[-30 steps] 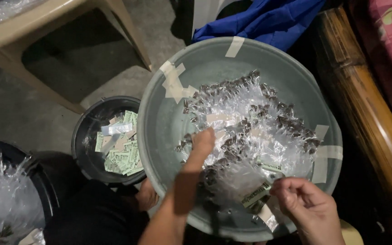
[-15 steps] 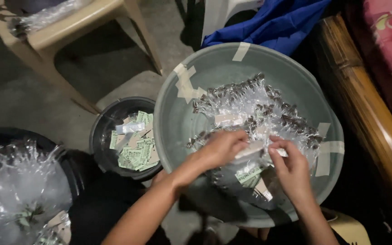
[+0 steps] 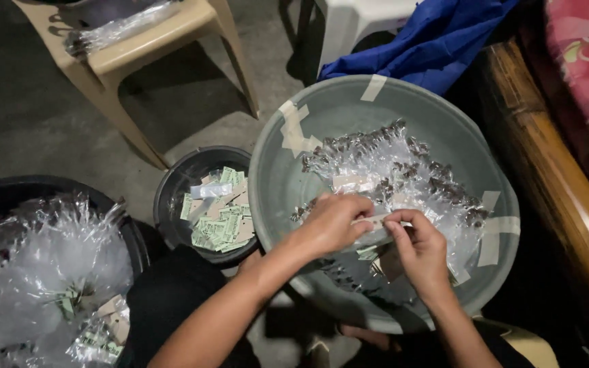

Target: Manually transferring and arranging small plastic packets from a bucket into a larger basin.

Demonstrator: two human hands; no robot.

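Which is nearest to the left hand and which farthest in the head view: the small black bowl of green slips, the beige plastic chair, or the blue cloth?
From the left hand:
1. Small black bowl, just left of it.
2. Blue cloth, up and right.
3. Beige plastic chair, upper left; nearly level with the cloth, a close call.

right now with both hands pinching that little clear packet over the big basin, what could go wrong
1. The left hand and right hand hold one small clear packet between fingertips; the thin plastic could slip or tear.
2. The grey basin is patched with tape strips, so it may be cracked and could give way if leaned on.
3. The small black bucket of green paper slips sits close by the left arm; an elbow might tip it.
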